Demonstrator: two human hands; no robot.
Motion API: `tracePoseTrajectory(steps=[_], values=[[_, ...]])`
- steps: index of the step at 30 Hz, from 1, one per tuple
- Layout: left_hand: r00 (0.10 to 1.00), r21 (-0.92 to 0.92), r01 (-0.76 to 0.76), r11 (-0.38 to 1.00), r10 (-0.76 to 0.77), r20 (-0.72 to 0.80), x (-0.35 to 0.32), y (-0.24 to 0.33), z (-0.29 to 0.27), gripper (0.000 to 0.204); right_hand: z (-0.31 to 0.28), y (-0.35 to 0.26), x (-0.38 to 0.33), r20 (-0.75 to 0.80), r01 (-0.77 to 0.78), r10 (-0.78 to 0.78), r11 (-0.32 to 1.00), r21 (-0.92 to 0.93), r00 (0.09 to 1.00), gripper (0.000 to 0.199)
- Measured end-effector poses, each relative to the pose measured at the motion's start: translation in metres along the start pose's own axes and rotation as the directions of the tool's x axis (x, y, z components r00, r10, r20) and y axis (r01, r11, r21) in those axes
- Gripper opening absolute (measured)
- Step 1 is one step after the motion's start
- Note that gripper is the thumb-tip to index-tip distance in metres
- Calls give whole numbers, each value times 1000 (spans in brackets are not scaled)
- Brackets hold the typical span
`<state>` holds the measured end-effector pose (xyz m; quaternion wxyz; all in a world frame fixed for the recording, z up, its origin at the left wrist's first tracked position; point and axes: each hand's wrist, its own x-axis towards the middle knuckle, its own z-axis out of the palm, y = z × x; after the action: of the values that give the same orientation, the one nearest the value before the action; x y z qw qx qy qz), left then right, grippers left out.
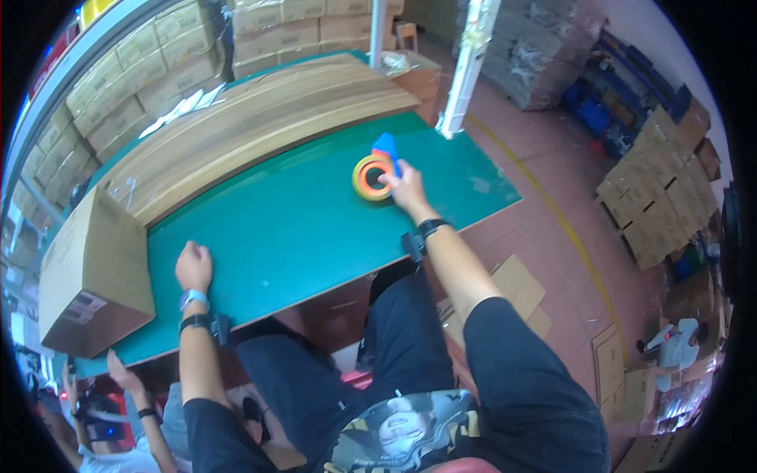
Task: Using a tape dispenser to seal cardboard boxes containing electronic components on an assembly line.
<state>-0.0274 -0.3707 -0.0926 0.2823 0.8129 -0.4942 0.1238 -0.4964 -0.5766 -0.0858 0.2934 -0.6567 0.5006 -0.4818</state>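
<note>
My right hand is closed around the handle of a blue tape dispenser over the right part of the green tabletop. A roll of yellowish tape with an orange core sits on the dispenser. Toward the left, my left hand is curled into a loose fist at the tabletop, and nothing shows in its fingers. Beside it stands a brown cardboard box at the table's left end, apart from the hand.
A long wood-grain board lies along the table's far side, with white gloves or cloth behind it. A white post rises at the far right corner. Another person's hands are near the box. Stacked cartons stand beyond.
</note>
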Motion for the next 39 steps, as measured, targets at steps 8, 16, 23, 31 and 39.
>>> tracePoseTrajectory(steps=[8, 16, 23, 31, 39], values=[[1000, -10, 9, 1000, -9, -8, 0, -1, 2, 21, -1, -2, 0, -10, 12, -11, 999, 52, 1000, 44], [1000, -17, 11, 1000, -11, -9, -1, 0, -1, 21, 0, -6, -2, -6, -18, 18, 999, 40, 1000, 44], [1000, -12, 5, 1000, -5, -15, -1, 1, -1, 21, -2, -7, -3, 2, -53, 53, 998, -33, 999, 45], [1000, -6, 6, 1000, -6, -22, -2, 0, -1, 22, 1, -3, -3, -23, -31, 32, 999, 40, 999, 40], [1000, 15, 24, 1000, -24, 16, 1, 2, 0, 21, 0, -2, -1, -10, -52, 53, 998, 43, 999, 45]])
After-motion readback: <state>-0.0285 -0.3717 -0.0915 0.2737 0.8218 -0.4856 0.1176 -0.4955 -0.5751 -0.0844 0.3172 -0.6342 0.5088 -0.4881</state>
